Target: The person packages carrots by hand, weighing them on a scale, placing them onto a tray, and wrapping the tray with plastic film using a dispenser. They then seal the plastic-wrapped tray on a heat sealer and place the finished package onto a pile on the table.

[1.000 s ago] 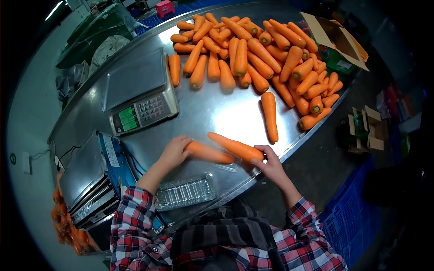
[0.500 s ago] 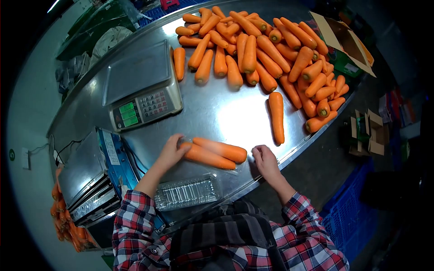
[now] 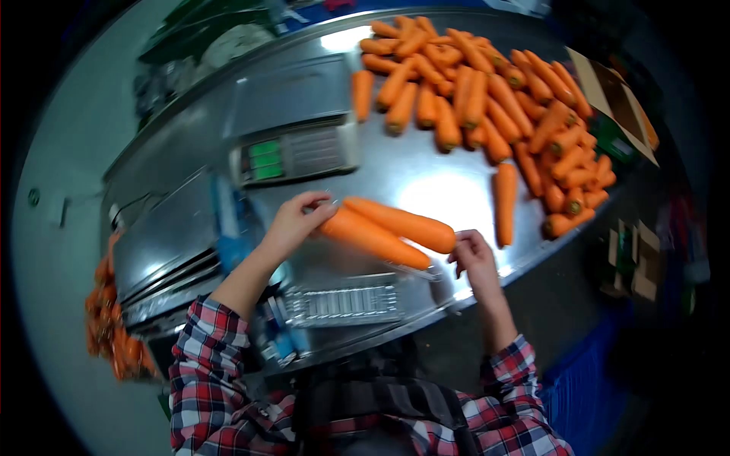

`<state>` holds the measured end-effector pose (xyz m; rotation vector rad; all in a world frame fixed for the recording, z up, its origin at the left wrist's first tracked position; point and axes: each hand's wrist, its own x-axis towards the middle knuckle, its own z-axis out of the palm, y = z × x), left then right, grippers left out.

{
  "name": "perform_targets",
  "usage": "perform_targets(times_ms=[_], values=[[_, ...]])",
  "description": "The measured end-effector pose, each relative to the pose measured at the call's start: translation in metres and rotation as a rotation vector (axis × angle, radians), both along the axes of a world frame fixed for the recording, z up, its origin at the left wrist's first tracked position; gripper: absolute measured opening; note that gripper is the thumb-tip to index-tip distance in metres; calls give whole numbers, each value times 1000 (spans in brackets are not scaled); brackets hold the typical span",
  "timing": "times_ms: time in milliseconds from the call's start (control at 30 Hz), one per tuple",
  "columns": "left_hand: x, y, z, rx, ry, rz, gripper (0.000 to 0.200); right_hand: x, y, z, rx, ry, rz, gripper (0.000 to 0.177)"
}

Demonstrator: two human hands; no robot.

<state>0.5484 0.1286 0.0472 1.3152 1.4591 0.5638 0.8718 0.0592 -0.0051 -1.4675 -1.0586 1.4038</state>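
Two large carrots (image 3: 388,232) lie side by side in a clear plastic tray (image 3: 432,272), of which only faint edges show. My left hand (image 3: 303,216) is closed on the tray's left end, thumb near the carrot tips. At the other end, my right hand (image 3: 473,254) has its fingers curled in beside the thick end of the upper carrot; it seems to grip the tray edge there, though blur hides the exact contact. Just below sits another clear ribbed tray (image 3: 346,305) on the metal table (image 3: 372,171).
A big pile of carrots (image 3: 487,91) covers the table's far right, with a single carrot (image 3: 505,205) in front. A scale (image 3: 293,156) with a green display stands at the back left, a metal wrapping machine (image 3: 163,243) at left. Cardboard boxes (image 3: 646,262) lie beyond the right edge.
Both hands have come to the tray's ends, the right hand closing in on the carrots' thick ends. Tray and carrots appear lifted slightly. The whole view has shifted and blurred.
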Motion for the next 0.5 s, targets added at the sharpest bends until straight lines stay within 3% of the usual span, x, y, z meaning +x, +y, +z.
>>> perform_targets(times_ms=[133, 167, 267, 367, 400, 467, 500], values=[[-99, -38, 73, 58, -88, 189, 43, -95, 13, 82, 135, 161, 129, 15], [-134, -50, 51, 140, -112, 234, 43, -126, 12, 66, 220, 143, 153, 16], [-248, -99, 72, 212, -68, 376, 43, -246, 11, 82, 235, 190, 331, 25], [-363, -131, 58, 242, -58, 495, 42, -368, 25, 77, 182, 144, 474, 28], [-388, -127, 52, 256, -61, 537, 42, -399, 39, 80, 466, -206, 652, 30], [-439, -143, 36, 244, -57, 623, 41, -463, 48, 56, 564, -417, 721, 34], [-463, -148, 20, 302, 1, 615, 40, -488, 55, 36, 411, -269, 613, 36]])
